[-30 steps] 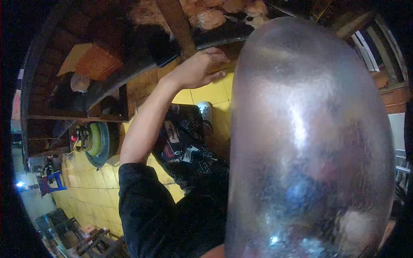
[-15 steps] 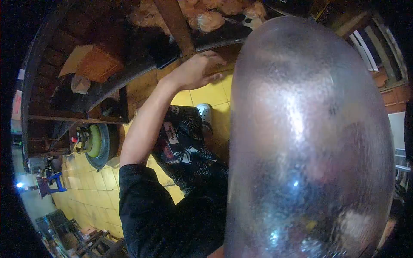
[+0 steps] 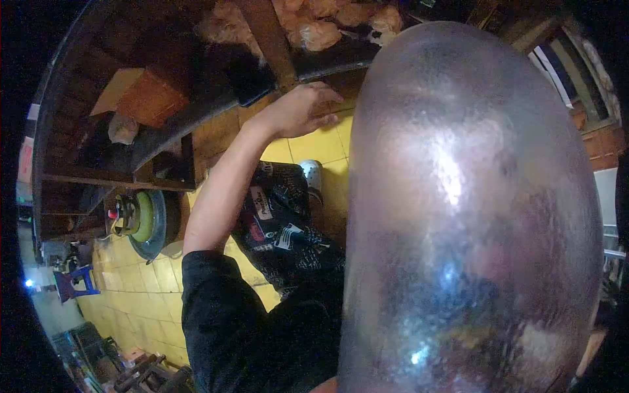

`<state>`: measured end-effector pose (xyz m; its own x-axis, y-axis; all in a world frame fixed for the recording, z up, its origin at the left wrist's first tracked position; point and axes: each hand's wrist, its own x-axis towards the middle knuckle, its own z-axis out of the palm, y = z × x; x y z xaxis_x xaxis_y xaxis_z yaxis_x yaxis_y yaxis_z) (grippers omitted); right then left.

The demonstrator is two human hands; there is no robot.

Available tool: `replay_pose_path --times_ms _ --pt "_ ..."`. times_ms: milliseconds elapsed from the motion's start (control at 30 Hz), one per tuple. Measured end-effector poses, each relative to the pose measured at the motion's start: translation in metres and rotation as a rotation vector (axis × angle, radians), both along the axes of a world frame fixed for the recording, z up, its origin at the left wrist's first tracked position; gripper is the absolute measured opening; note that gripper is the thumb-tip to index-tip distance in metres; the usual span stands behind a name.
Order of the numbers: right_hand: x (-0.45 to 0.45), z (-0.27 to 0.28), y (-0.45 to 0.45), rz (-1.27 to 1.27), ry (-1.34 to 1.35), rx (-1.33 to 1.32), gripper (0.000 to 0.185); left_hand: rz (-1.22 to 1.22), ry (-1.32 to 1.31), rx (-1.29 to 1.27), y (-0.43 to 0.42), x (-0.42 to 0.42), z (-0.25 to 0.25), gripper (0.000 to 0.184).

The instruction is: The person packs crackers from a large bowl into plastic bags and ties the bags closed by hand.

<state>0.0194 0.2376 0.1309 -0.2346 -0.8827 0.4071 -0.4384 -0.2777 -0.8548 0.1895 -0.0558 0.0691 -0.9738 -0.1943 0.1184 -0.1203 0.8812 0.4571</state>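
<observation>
My left hand (image 3: 298,110) reaches forward, its fingers loosely bent and the thumb apart, with nothing visible in it. Close to its right is a big, puffed-up bag of clear plastic (image 3: 472,216), standing tall and filling most of the right half of the view. A strip of yellow floor shows between fingertips and bag. My right hand is not seen; the bag covers that side. Only a small patch of skin shows at the bottom edge beside the bag.
A dark wooden rack holds a cardboard box (image 3: 151,97), a dark flat object (image 3: 249,82) and several filled plastic bags (image 3: 318,34). Below it stands a green gas cylinder (image 3: 144,216). A blue stool (image 3: 82,281) is on the yellow tiled floor (image 3: 137,288) at left.
The clear bag looks slightly larger and its reflections have shifted. My left hand is in nearly the same place.
</observation>
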Motion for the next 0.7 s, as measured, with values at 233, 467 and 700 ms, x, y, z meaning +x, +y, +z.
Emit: replay_pose_path --times_ms 233,467,700 --pt "0.005 0.002 -0.001 -0.009 0.016 -0.011 0.036 -0.023 0.099 -0.114 0.000 0.002 -0.005 0.042" --pt "0.009 0.006 0.000 -0.021 0.033 -0.018 0.035 -0.033 0.031 0.028 -0.004 0.005 -0.002 0.042" --pt "0.013 0.013 0.002 -0.040 0.052 -0.045 0.035 -0.011 0.022 0.001 -0.001 0.009 0.008 0.042"
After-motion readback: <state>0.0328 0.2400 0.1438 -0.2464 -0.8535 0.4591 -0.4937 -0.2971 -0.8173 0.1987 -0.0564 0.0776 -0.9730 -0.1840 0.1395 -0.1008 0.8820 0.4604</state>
